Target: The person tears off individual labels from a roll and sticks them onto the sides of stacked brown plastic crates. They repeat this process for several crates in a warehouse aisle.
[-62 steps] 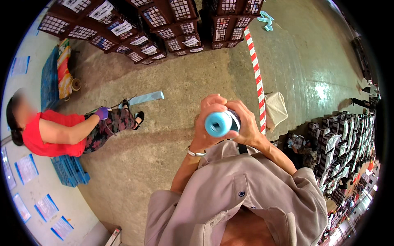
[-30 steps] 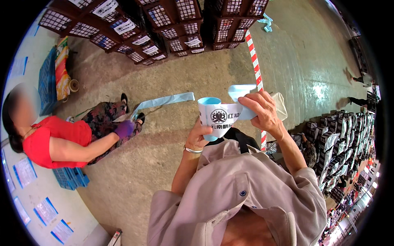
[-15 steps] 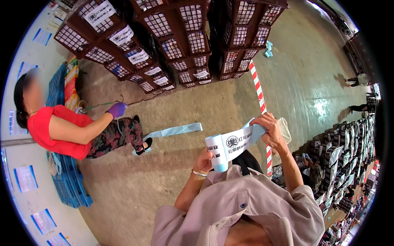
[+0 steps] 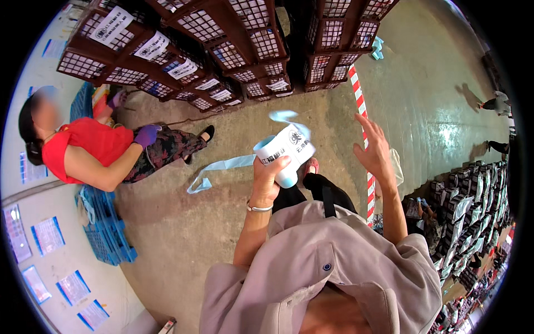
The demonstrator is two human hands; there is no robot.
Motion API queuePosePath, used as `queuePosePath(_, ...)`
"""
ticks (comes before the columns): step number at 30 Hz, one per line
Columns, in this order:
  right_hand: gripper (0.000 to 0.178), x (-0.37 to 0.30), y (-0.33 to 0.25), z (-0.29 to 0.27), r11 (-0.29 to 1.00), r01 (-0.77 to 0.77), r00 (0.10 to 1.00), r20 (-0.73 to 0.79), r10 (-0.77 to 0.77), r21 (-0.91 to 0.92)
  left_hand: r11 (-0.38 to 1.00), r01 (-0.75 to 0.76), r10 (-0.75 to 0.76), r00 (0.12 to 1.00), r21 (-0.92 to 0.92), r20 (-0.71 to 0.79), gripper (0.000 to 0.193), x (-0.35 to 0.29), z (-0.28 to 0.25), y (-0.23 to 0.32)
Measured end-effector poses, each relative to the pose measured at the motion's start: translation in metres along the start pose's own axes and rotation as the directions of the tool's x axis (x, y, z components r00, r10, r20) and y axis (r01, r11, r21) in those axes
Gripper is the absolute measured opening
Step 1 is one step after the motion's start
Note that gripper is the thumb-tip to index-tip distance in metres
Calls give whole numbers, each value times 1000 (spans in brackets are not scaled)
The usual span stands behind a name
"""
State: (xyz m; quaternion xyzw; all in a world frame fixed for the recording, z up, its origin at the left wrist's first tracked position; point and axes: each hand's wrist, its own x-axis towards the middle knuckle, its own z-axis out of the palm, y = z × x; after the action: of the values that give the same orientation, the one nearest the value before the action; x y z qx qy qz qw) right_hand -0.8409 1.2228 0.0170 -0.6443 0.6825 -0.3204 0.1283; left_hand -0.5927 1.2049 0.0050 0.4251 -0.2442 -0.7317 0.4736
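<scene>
My left hand (image 4: 267, 177) grips a roll of labels (image 4: 271, 149), white with black print on light-blue backing paper. A short printed length of the strip hangs off the roll's right side. Beyond it a loose light-blue end (image 4: 283, 116) is smeared by motion. My right hand (image 4: 375, 146) is raised to the right of the roll, fingers spread, with nothing in it. A pale blue paper strip (image 4: 228, 163) trails on the left beyond my left hand, its far part lying on the floor.
Stacked brown crates (image 4: 200, 28) stand ahead, several bearing white labels. On the left is a person in a red top (image 4: 92, 147) with purple gloves, near blue pallets (image 4: 105, 228). Red-and-white floor tape (image 4: 360, 100) runs on the right. More blue paper (image 4: 377, 49) lies past it.
My right hand has let go of the strip and moved away, opening. The roll has shifted up and left in my left hand. The person in red has lowered one gloved hand.
</scene>
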Motion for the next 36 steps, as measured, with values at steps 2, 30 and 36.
queuePosePath(2,26,3,-30,-11,933,-205,973,163,163,296,998,21,-24,999,67,44,43,6,-5,0)
queuePosePath(30,13,29,-139,143,151,-645,734,553,393,749,914,287,-362,897,287,255,39,85,-97,96)
queuePosePath(36,13,19,-117,170,-66,-582,664,521,536,810,887,335,-415,880,319,231,44,104,-94,83)
